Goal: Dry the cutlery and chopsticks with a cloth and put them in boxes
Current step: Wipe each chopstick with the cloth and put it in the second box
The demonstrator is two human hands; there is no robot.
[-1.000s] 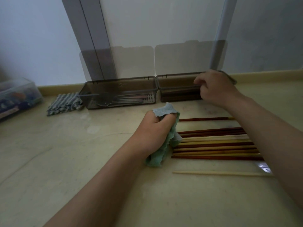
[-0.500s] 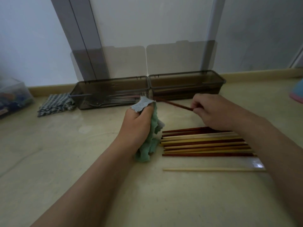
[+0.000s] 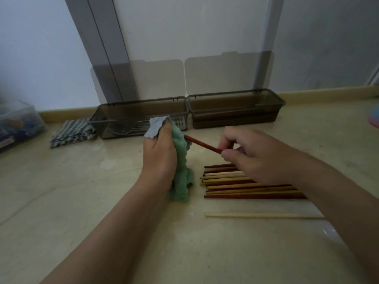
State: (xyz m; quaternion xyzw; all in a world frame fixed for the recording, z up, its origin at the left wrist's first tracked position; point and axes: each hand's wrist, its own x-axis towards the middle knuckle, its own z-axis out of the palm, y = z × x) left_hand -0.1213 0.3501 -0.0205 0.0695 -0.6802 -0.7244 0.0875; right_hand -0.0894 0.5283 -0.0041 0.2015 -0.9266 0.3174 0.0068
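Chopstick (image 3: 203,144), dark red, is held in the air between the two hands, just in front of the boxes. The right hand (image 3: 252,154) pinches its near end between thumb and fingers. Its far end runs into the green cloth (image 3: 181,177), which the left hand (image 3: 160,158) grips, fingers curled round the cloth and the chopstick tip inside it. A pale corner of the cloth sticks up above the left thumb, and its lower end hangs down to the floor (image 3: 61,201).

A bundle of chopsticks (image 3: 246,187), dark red and pale wood mixed, lies side by side on the floor under the right wrist. One pale chopstick (image 3: 262,216) lies alone, nearer the person and apart from the bundle.

Two smoky see-through boxes stand end to end against the wall, lids raised. The left box (image 3: 139,111) holds metal cutlery (image 3: 123,131), the right box (image 3: 235,99) holds dark chopsticks lying lengthwise.

A folded checked cloth (image 3: 71,133) lies just left of the left box. Further left stands a clear plastic container (image 3: 18,124), its contents blurred.
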